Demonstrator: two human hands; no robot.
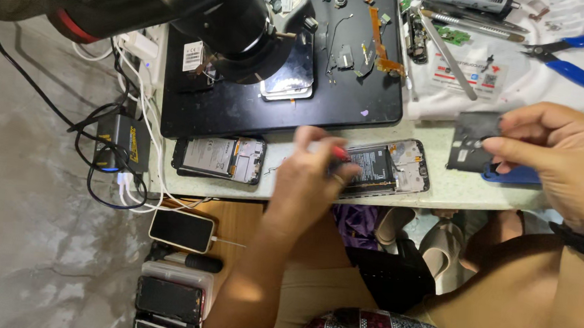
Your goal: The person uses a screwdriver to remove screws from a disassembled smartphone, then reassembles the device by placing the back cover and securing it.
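A small white rectangular label [193,56] with dark print sits on the black microscope base at the upper left. At the upper right, a white plastic package [510,80] lies flat on the desk, bearing red and blue printed patches. Below the desk edge, a phone with a dark, unlit screen [181,230] lies face up.

floor: grey concrete [20,234], mottled, fills 7–10 o'clock
bench: pale green worktop [441,188], edge runs 9 to 3 o'clock
mat: black work mat [241,112] on bench, 12 o'clock
light: even, soft shadows
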